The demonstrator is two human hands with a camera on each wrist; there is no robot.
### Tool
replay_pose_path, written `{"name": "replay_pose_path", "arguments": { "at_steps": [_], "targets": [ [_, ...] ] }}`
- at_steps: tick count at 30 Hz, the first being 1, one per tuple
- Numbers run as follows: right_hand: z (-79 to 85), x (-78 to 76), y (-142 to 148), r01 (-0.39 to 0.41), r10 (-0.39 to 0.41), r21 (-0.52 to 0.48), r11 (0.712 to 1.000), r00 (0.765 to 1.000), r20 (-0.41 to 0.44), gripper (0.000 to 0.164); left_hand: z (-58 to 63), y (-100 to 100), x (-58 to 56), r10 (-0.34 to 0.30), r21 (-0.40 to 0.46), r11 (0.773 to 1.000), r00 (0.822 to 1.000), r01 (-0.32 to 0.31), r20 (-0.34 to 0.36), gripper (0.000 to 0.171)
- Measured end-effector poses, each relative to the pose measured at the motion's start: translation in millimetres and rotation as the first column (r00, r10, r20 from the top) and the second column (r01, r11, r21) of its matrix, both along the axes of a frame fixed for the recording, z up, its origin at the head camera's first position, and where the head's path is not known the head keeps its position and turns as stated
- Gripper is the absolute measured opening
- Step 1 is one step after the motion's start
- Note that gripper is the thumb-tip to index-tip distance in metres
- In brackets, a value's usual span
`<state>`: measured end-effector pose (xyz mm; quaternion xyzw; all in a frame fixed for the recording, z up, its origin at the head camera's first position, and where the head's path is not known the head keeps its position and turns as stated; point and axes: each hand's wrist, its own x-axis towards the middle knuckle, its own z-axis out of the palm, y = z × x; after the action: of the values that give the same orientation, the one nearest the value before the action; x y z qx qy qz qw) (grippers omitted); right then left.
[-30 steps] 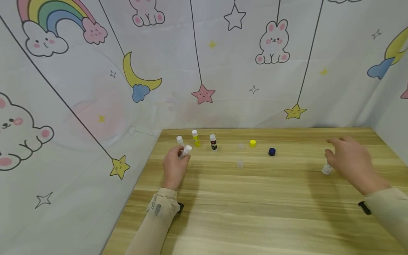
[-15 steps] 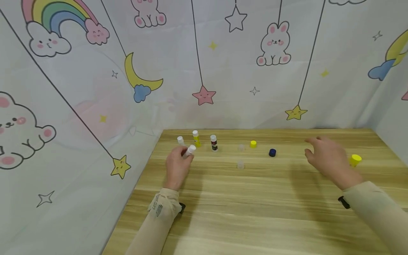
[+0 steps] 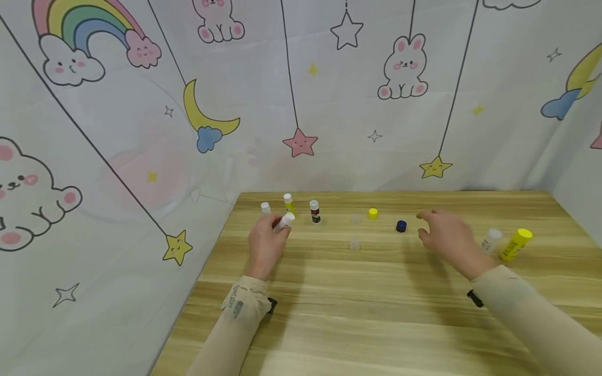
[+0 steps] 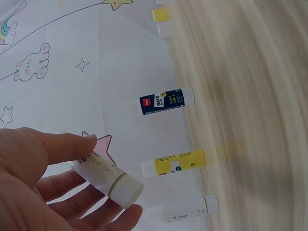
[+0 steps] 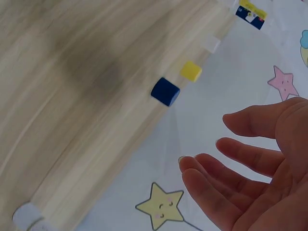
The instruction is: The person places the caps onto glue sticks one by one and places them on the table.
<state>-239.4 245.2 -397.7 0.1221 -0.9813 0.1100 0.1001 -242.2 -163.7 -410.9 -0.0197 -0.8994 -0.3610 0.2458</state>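
My left hand holds a white glue stick between thumb and fingers, tilted above the table. Beyond it stand a white glue stick, a yellow glue stick and a dark blue glue stick. My right hand hangs over the table with nothing in it, thumb and fingers apart. Closest to its fingertips lies a dark blue cap, with a yellow cap a little farther left. Two translucent caps sit mid-table.
Right of my right wrist stand a whitish glue stick and a yellow glue stick. The wooden table ends at a white cloth backdrop printed with stars and rabbits; another cloth wall rises along the left side.
My right hand has moved left, away from the glue sticks on the right and toward the dark blue cap. My left hand has shifted slightly right with its glue stick.
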Motion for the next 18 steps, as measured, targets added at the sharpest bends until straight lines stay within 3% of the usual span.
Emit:
{"name": "replay_pose_path", "arguments": {
  "at_steps": [7,18],
  "targets": [
    [-9.6,-7.6,-24,-0.042,0.043,-0.024,0.999,0.999,0.02,0.036,5.8,6,-0.7,-0.012,-0.001,1.0,1.0,0.012,0.009,0.022],
    [-20.7,-19.7,-56,-0.074,0.077,-0.052,0.996,0.996,0.048,0.037,14.3,18,0.0,-0.065,-0.028,0.998,0.997,0.064,-0.042,0.022]
  ]
}}
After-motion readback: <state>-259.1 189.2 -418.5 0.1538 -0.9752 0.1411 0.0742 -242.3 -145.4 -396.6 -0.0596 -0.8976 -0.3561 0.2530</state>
